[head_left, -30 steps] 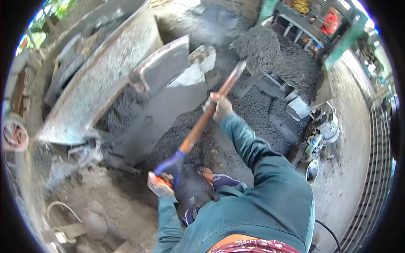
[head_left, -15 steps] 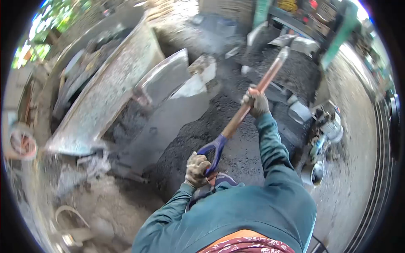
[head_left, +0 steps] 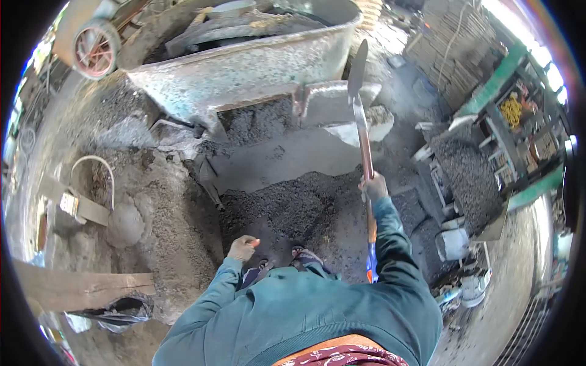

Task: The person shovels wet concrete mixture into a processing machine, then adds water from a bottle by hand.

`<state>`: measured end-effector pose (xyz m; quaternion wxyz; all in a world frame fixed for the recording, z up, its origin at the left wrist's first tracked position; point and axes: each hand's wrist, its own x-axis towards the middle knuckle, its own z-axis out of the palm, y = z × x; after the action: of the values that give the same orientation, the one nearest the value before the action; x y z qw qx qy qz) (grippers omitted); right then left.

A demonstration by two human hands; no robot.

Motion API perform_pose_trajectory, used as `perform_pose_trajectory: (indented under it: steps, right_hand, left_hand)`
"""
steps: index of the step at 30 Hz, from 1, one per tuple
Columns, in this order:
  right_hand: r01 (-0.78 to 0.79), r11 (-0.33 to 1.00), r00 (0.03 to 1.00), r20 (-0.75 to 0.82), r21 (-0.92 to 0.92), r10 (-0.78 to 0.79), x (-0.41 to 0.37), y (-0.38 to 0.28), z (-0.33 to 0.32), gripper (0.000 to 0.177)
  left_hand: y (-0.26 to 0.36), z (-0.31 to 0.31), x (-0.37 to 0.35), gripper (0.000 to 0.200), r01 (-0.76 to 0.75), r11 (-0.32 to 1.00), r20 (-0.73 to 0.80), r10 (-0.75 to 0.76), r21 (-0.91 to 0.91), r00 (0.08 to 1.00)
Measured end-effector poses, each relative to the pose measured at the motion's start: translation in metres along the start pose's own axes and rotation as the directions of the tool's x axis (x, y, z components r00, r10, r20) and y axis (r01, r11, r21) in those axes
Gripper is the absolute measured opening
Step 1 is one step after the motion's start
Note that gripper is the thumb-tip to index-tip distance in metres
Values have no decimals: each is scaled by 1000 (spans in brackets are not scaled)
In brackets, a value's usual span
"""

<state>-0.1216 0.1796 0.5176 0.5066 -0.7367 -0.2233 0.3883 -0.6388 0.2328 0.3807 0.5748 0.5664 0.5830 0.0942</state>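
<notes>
My right hand (head_left: 374,186), in a work glove, is wrapped around the wooden shaft of a shovel (head_left: 364,140). The shovel points away from me, its metal blade (head_left: 358,70) at the far end and its blue handle (head_left: 371,263) back beside my right forearm. My left hand (head_left: 243,249), gloved too, is off the shovel, low in front of my body, with its fingers curled and nothing visible in them. Below and ahead of both hands spreads a heap of dark, damp material (head_left: 287,207), like sand or mortar mix, on the grey floor.
A large weathered trough (head_left: 256,72) holding boards stands beyond the heap. To the right are a gravel-filled tray (head_left: 467,183), a green-framed machine (head_left: 537,186) and a white bucket (head_left: 475,290). A wooden beam (head_left: 91,287) and a wheel (head_left: 96,47) are at left.
My left hand has let go of the shovel's blue handle and moved left. The shovel has swung upright in view, its handle back by my right arm. My view has turned left.
</notes>
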Motion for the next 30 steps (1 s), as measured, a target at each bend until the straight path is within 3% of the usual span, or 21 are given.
perform_pose_trajectory:
  steps: [2, 4, 6, 8, 11, 12, 13, 14, 15, 16, 19, 21, 24, 26, 28, 29, 30]
  right_hand:
    - [64, 993, 995, -77, -96, -71, -23, 3, 17, 12]
    - [33, 988, 996, -75, -151, -44, -64, 2, 35, 10]
    - [174, 907, 961, -135, -384, -241, -113, 7, 58, 9]
    - [363, 686, 847, -83, -631, -525, -146, 30, 75, 13]
    - [327, 672, 863, -80, -664, -499, -205, 53, 108, 23]
    - [352, 640, 838, -74, -682, -540, -233, 43, 121, 25]
    - [308, 637, 893, -16, -707, -450, -249, 46, 127, 32]
    - [321, 610, 896, 22, -724, -444, -262, 46, 126, 37]
    - [330, 584, 901, 63, -742, -429, -277, 49, 121, 41]
    - [279, 550, 926, 69, -787, -371, -285, 61, 106, 46]
    - [221, 455, 964, 124, -863, -234, -314, 117, 35, 35]
    - [226, 379, 957, 132, -898, -259, -341, 158, -21, 37]
    - [296, 330, 812, 54, -896, -581, -376, 177, -64, 42]
    - [64, 555, 915, -174, -829, -365, -385, 219, -87, 47]
    - [-262, 804, 922, -385, -534, 45, -389, 239, -98, 55]
    - [-194, 981, 902, -395, -11, 174, -384, 274, -101, 41]
    - [-245, 961, 863, -423, 129, 276, -393, 299, -108, 40]
  left_hand:
    - [-19, -10, -1, 37, 101, 963, 14, -101, -251, 995]
    - [30, -33, -46, 39, 203, 902, 74, -189, -380, 979]
    - [64, -31, -61, 41, 157, 876, 176, -84, -455, 981]
    - [93, -10, -57, 46, 50, 856, 276, 110, -514, 955]
    - [157, 41, -58, 53, -128, 760, 334, 422, -638, 843]
    - [171, 64, -57, 47, -133, 690, 292, 462, -711, 837]
    - [179, 86, -54, 42, -131, 613, 249, 494, -779, 833]
    - [185, 103, -47, 34, 100, 497, 253, 250, -862, 934]
    - [184, 117, -40, 27, 293, 306, 301, -20, -906, 953]
    - [167, 120, -28, 23, 421, 130, 424, -5, -898, 905]
    - [108, 132, 2, 24, 364, 106, 353, -114, -925, 929]
    - [99, 116, 0, 26, 302, 115, 284, -154, -946, 947]
    - [110, 97, -5, 28, 233, 148, 218, -113, -961, 969]
    - [131, 92, -4, 30, 177, 200, 169, -53, -964, 984]
    - [149, 99, 3, 33, 157, 216, 174, 60, -964, 983]
    - [158, 111, 3, 34, 193, 156, 210, 95, -969, 973]
    - [160, 131, 4, 31, 221, 77, 227, 86, -972, 970]
